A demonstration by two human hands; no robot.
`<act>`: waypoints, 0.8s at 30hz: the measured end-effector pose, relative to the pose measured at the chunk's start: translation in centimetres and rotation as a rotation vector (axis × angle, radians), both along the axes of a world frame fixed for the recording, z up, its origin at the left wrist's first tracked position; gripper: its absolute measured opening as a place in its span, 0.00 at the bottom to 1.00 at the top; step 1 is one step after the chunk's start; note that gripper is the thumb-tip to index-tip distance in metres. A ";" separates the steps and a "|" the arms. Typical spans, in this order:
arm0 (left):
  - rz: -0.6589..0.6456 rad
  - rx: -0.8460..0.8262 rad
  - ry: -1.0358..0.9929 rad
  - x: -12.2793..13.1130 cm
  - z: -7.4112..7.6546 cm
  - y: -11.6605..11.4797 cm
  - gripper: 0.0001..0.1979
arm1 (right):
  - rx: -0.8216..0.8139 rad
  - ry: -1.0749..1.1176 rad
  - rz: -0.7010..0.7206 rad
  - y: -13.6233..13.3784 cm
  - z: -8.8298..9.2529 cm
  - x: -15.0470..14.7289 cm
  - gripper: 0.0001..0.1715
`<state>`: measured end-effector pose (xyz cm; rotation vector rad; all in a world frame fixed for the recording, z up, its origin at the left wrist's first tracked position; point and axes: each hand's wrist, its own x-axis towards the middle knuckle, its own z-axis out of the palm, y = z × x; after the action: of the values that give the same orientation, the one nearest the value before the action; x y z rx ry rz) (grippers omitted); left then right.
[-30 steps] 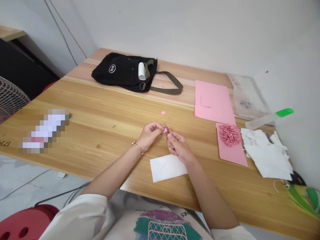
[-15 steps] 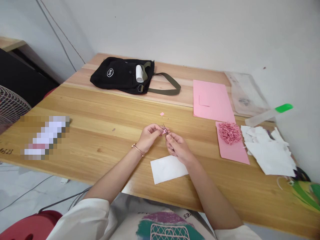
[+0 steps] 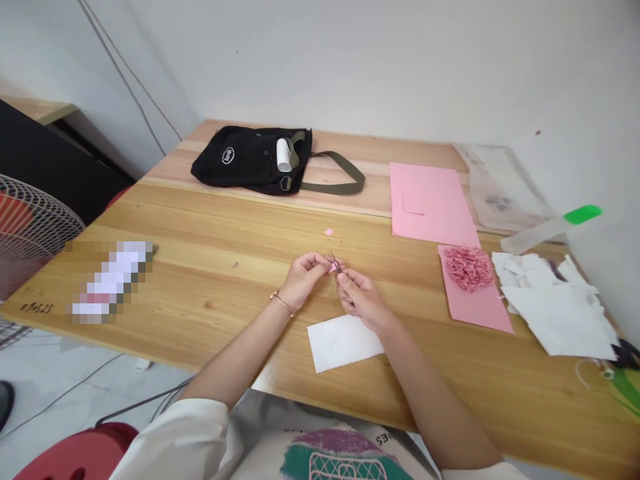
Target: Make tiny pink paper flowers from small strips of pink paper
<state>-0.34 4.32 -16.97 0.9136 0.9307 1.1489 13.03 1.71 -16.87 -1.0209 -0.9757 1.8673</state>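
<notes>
My left hand (image 3: 306, 276) pinches a tiny pink paper piece (image 3: 331, 267) over the middle of the wooden table (image 3: 210, 227). My right hand (image 3: 361, 298) is closed round thin metal tweezers (image 3: 334, 261), whose tips meet the pink piece. The two hands almost touch. A white paper slip (image 3: 343, 342) lies flat on the table just under my right wrist. A small pink scrap (image 3: 329, 232) rests on the wood a little beyond the hands.
A black bag (image 3: 250, 159) with a white roll (image 3: 284, 154) lies at the back. Right of the hands are a pink sheet (image 3: 430, 203), a pink strip (image 3: 477, 303) bearing curled pink pieces (image 3: 469, 268), white paper scraps (image 3: 555, 303) and a green-capped tube (image 3: 550, 228). A fan (image 3: 30, 230) stands left.
The hands hold the same pinch on the pink piece and the tweezers. Only the view has shifted slightly, showing more of the fan at the left.
</notes>
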 end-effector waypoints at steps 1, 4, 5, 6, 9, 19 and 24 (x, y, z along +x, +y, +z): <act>0.002 -0.005 0.005 0.0 0.0 0.0 0.05 | 0.001 -0.002 0.002 0.0 0.0 0.0 0.19; 0.002 -0.015 0.011 0.0 0.0 0.0 0.05 | -0.001 -0.010 0.007 0.0 0.2 0.0 0.19; 0.001 -0.015 0.009 0.0 0.0 0.0 0.05 | -0.001 -0.012 0.008 0.0 0.2 0.0 0.19; 0.000 -0.013 0.006 0.0 -0.1 0.1 0.05 | 0.000 -0.012 0.008 0.0 0.3 0.0 0.19; 0.000 0.000 -0.004 0.0 -0.1 0.1 0.05 | 0.001 -0.012 0.009 0.0 0.2 0.0 0.19; 0.008 -0.015 -0.006 -0.1 -0.4 0.1 0.04 | 0.006 0.004 -0.001 0.0 0.0 -0.1 0.18; 0.007 -0.006 0.002 -0.1 -0.3 0.0 0.04 | 0.003 -0.004 0.002 0.0 0.1 0.1 0.19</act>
<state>-0.44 4.37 -17.30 0.9077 0.9395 1.1506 13.09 1.72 -16.75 -1.0224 -0.9821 1.8657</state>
